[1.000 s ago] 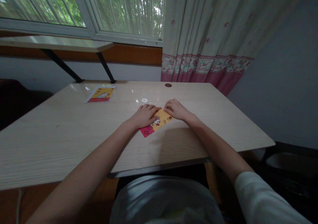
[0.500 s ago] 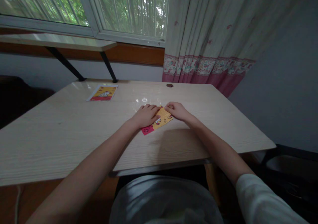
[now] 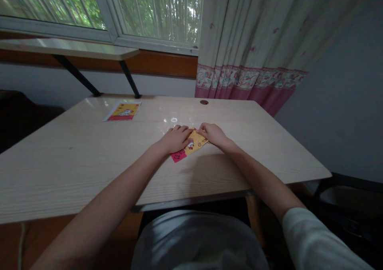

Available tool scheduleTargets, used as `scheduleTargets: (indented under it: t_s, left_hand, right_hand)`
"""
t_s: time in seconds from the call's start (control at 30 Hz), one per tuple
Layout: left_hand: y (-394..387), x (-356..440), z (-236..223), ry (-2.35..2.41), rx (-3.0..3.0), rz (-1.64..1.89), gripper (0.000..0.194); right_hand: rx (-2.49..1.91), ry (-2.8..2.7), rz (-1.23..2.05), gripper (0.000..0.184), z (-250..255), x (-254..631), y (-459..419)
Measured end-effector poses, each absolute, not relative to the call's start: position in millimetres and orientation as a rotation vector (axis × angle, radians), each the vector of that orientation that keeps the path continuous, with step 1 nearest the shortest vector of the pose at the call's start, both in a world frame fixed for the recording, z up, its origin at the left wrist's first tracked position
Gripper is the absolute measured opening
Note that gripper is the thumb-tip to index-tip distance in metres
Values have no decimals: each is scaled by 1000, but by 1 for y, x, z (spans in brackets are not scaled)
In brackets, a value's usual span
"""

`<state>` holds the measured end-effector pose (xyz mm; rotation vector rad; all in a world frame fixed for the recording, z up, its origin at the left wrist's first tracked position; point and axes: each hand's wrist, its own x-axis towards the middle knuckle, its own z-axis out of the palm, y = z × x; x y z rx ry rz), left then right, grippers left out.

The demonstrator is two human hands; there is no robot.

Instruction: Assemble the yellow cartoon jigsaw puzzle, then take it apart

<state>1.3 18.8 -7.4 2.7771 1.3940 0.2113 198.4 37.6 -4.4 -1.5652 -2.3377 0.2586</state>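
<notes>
bare forearms (image 3: 119, 194) cross the near edge of the desk (image 3: 263, 150). well inside its edges lies a printed card (image 3: 195, 143), red at its near-left corner and mostly yellow beyond. its near side slants from that red corner away to the right; hands cover much of the far side, so i cannot tell which way its full long axis runs. the left hand (image 3: 177, 139) covers more of it, lying flat over the left part with the thumb beside the white drawing, its grip spread wide. the right hand (image 3: 213, 133) meets the far-right end, its grip narrow, thumb and fingers drawn together; whether they pinch the card i cannot tell. from that grip the card runs left and toward the near edge. toward the desk's far-left corner a similar printed sheet (image 3: 122, 112) lies flat, well apart from both hands. a round cable hole (image 3: 204, 102) sits just inside the far edge.
</notes>
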Motion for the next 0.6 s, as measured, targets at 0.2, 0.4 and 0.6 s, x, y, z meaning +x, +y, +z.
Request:
scheduleTargets:
  t_s: [0.2, 0.4, 0.6]
  left_hand:
    - [18, 1, -8, 1405, 2775, 191, 47]
    - [18, 2, -6, 1406, 2769, 181, 47]
    - [18, 2, -6, 1404, 2765, 196, 46]
  right_hand:
    - [-1655, -2353, 201, 31, -3, 195, 35]
    - [-1600, -2361, 243, 26, -7, 197, 38]
    - [-1448, -2313, 362, 19, -8, 201, 42]
